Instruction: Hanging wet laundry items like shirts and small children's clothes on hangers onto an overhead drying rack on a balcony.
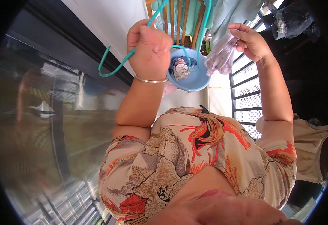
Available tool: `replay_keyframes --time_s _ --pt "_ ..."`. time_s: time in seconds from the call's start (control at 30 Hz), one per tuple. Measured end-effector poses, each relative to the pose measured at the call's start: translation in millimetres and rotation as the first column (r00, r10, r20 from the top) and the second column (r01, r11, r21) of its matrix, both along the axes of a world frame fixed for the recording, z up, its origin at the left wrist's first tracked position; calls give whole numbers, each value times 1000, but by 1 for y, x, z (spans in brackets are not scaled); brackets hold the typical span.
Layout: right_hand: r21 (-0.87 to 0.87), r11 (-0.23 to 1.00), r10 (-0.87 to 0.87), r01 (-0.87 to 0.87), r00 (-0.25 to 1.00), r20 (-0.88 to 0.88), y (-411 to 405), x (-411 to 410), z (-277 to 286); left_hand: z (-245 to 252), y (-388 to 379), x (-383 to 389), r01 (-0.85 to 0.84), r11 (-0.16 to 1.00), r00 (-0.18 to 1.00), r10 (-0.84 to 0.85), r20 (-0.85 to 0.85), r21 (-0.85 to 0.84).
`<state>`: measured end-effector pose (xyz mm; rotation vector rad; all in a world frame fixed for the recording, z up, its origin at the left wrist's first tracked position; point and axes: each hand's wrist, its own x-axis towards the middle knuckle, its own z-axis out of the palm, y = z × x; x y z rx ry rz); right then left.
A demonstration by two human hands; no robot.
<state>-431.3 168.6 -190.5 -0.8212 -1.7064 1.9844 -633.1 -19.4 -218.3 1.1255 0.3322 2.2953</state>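
My left hand [151, 47] is closed around a teal hanger [119, 67], whose curved hook sticks out to the left. The rest of its thin frame runs up and to the right behind the hand, past the top edge of the view. Pinched between the thumb and fingers of my right hand [249, 42] is a thin, pale lilac garment [221, 56], hanging bunched and crumpled. Between and below the hands is a light blue plastic basin [193, 84]. Inside it lie a crumpled pale pink-and-white cloth [181, 69] and dark blue cloth [176, 62].
A dark-framed glass door [54, 112] stands at left beside a white wall [110, 25]. Along the right runs a black slatted railing [247, 94]. Dark jeans [293, 22] and a beige garment [310, 152] hang beyond. Wooden slats [180, 19] stand behind the basin.
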Motion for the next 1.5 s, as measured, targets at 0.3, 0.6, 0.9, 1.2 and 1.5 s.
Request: replay_keyframes --time_s 0.3,0.6,0.9,1.2,1.5 --pt "-62 996 58 -70 981 -185 -17 -1 19 -18 8 20 -62 998 993 61 -103 -8" --pt "491 854 -38 -170 922 384 35 15 -44 -14 10 0 -297 730 913 28 -407 -616" --pt "225 974 -72 -12 929 363 46 -1 -81 -24 17 -29 -299 480 882 -191 -431 -825" --pt "182 981 -125 69 941 316 50 6 -98 -54 1 -38 -323 372 881 -217 -420 -870" --pt "861 451 18 -235 967 255 29 7 -101 -76 15 -36 -393 458 781 -291 -552 -797"
